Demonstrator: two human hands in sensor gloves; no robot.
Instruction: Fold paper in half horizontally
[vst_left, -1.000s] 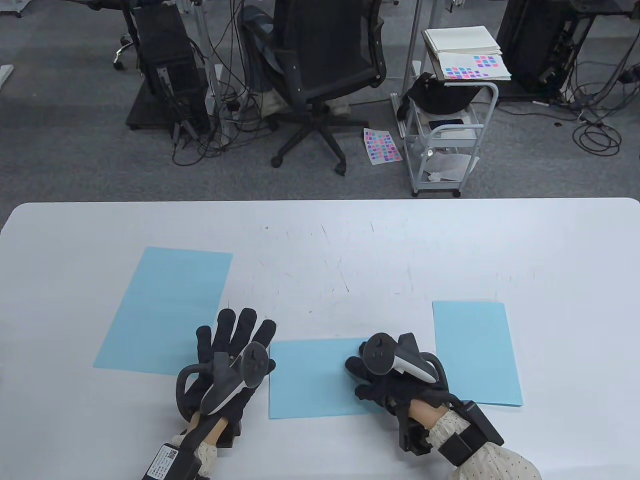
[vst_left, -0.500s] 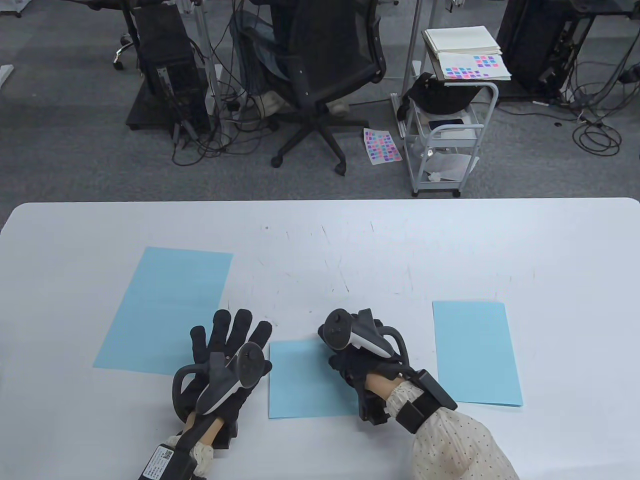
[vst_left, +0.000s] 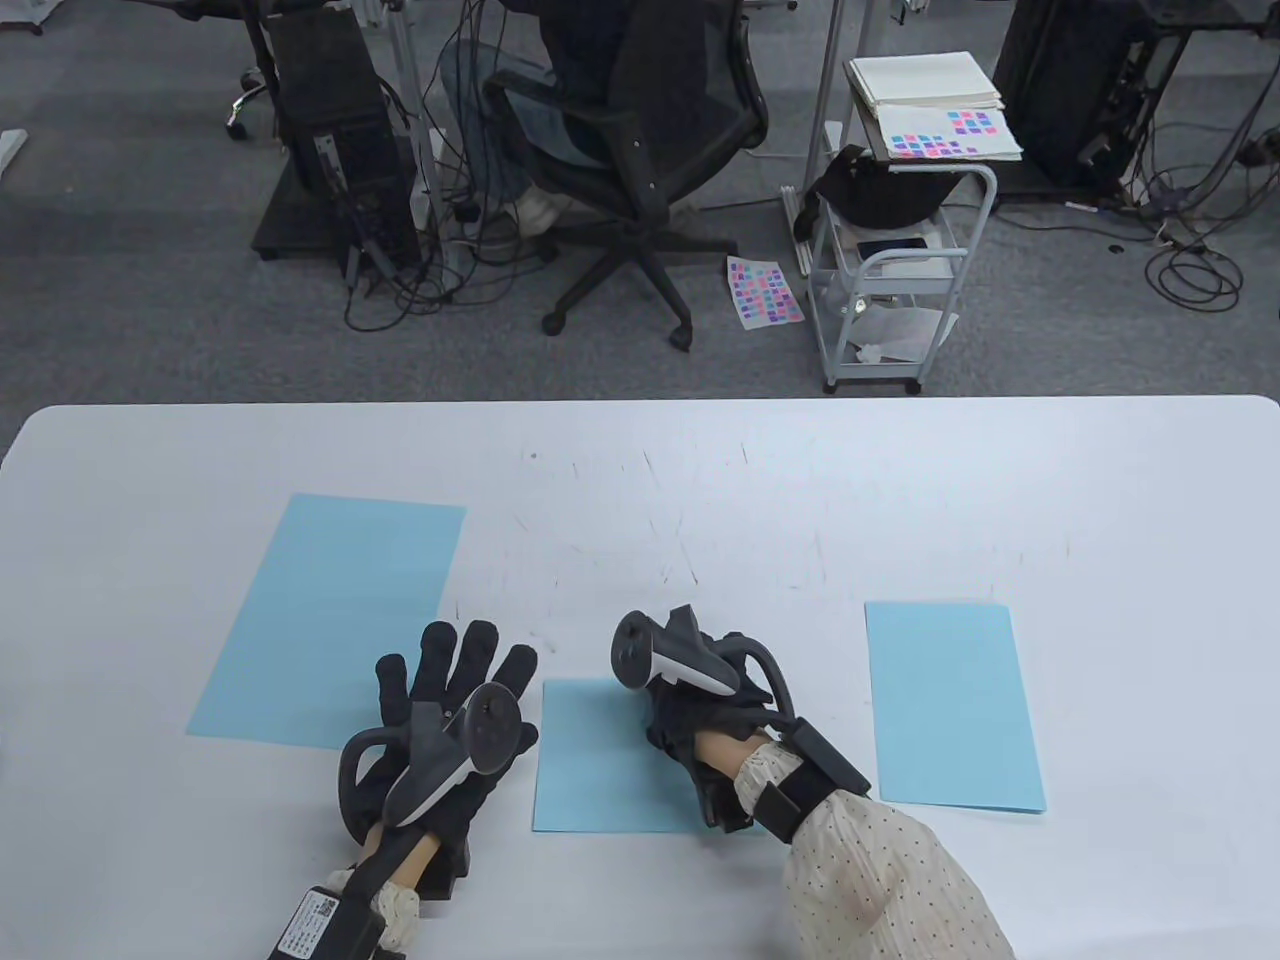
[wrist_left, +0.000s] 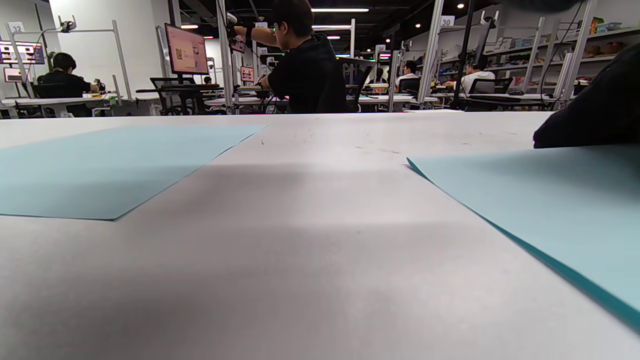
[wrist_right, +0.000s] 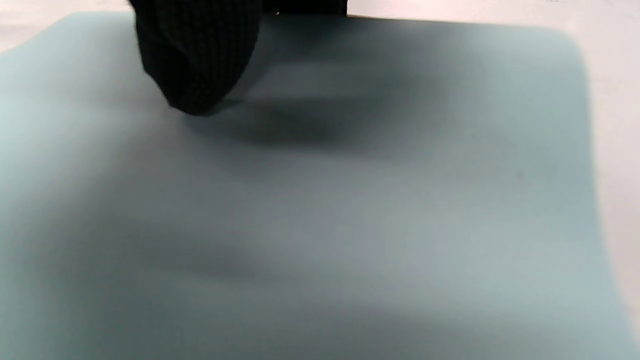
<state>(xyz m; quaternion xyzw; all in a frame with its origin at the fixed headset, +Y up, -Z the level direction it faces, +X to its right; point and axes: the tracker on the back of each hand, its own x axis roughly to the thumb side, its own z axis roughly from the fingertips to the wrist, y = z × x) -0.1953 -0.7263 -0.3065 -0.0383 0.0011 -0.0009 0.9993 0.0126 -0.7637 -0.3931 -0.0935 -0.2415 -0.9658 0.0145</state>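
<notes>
1. Three light-blue sheets lie on the white table (vst_left: 900, 480): a large unfolded sheet (vst_left: 330, 620) on the left, a folded sheet (vst_left: 950, 705) on the right, and the folded paper (vst_left: 600, 770) being worked on, near the front edge between the two hands.
2. The left hand (vst_left: 440, 730) lies flat on the table with fingers spread, partly over the near corner of the large unfolded sheet and just beside the folded paper's left edge; it grasps nothing.
3. The right hand (vst_left: 700, 720) rests on top of the folded paper and covers its right part. In the right wrist view a gloved fingertip (wrist_right: 195, 65) presses down onto the paper; I cannot tell how the other fingers lie.
4. Beyond the table stands an office chair (vst_left: 640, 150) with a person seated in it, with tangled cables (vst_left: 440, 270) on the carpet beside it.
5. A white trolley (vst_left: 890, 290) holds white paper stacks (vst_left: 930, 85) and a colour-swatch sheet (vst_left: 945, 138) on top, with dark and pale items on its lower shelves. Another swatch sheet (vst_left: 764, 290) lies on the floor.
</notes>
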